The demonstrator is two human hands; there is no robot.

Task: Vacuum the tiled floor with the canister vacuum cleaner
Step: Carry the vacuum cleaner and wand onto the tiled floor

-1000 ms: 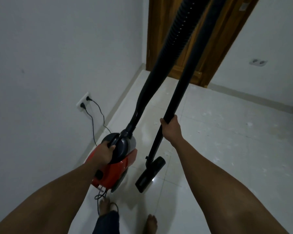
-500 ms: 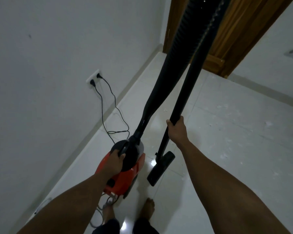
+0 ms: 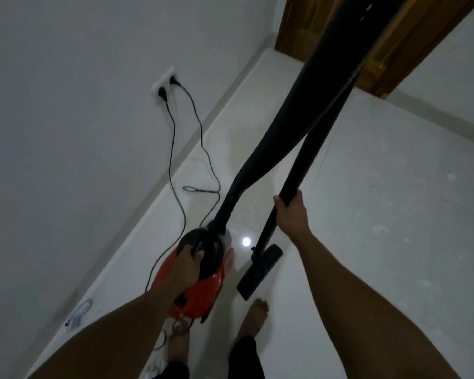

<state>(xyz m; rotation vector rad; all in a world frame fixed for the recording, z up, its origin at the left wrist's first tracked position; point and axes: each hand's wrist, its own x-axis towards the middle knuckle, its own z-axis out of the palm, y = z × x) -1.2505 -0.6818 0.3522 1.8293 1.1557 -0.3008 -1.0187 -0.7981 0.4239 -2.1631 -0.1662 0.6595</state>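
Hands hold the red and black plastic canister vacuum cleaner (image 3: 196, 285) in two places. The left hand (image 3: 185, 269) is wrapped around the black handle on top of the round body. The right hand (image 3: 292, 213) is closed around the long black wand tube (image 3: 301, 170), about halfway down it. Below the right hand, the wand ends in a flat black floor head (image 3: 259, 272), which looks to be hanging just above the shiny white tiled floor (image 3: 381, 214), close to a bare foot (image 3: 253, 315). I cannot tell if it touches the tiles.

The body looks hard and smooth, and it is likely the heaviest part, so the handle on top is the best place to lift it. The smooth red shell would slip in a hand. The wand looks stiff and light, so one hand in the middle can steer it well. The fat black hose (image 3: 279, 138) goes up from the body, between the two hands, and past the camera. It looks bendy, so it is no good for carrying.

Left of the left hand, thin black power cords (image 3: 175, 165) run from the white wall socket (image 3: 164, 84) down to the floor. They are soft and loose, and a foot could trip on them. Small white bits lie on the tiles to the right of the right hand, waiting to be cleaned up.
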